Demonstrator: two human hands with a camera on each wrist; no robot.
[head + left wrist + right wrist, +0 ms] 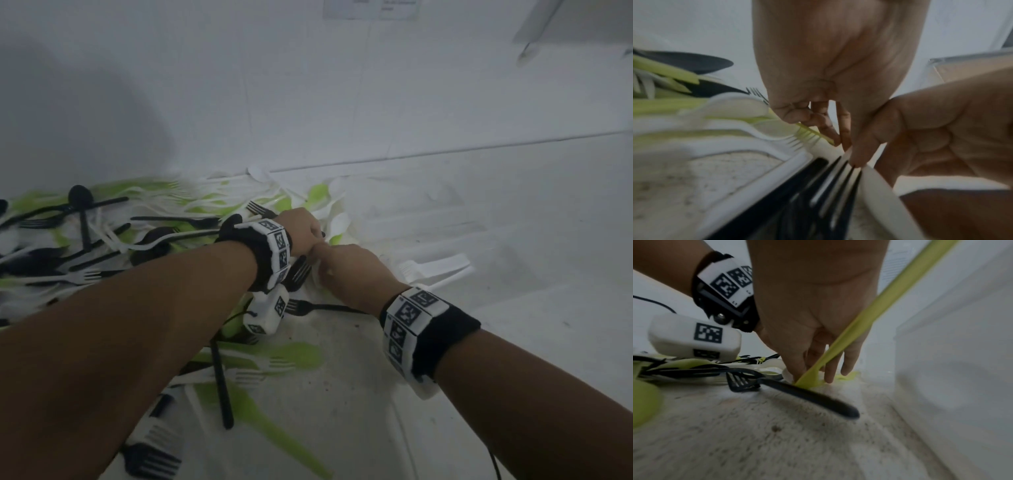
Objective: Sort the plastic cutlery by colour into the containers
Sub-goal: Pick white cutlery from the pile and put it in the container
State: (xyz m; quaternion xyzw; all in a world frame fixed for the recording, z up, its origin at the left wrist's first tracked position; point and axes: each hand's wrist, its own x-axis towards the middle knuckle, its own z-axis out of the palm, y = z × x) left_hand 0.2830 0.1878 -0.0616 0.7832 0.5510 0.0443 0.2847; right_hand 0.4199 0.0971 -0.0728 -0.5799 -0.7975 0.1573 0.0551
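Note:
A mixed pile of black, white and green plastic cutlery (144, 236) covers the speckled counter (325, 394). My left hand (305, 229) reaches into the pile's right end. In the left wrist view its curled fingers (807, 116) pinch the tines of a green fork (807, 134). My right hand (342, 270) sits just beside it, touching it. In the right wrist view my right hand (813, 368) pinches a long green utensil (869, 321) between thumb and fingers. The utensil's wide end rests on the pile. A translucent container (496, 219) on the right holds white cutlery (435, 267).
Black forks (298, 270) lie under both wrists, and one black handle (812, 397) points toward the container wall (951, 369). Green and white pieces (291, 356) lie nearer me, and a white wall stands close behind the pile. A cable (493, 462) trails from my right wrist.

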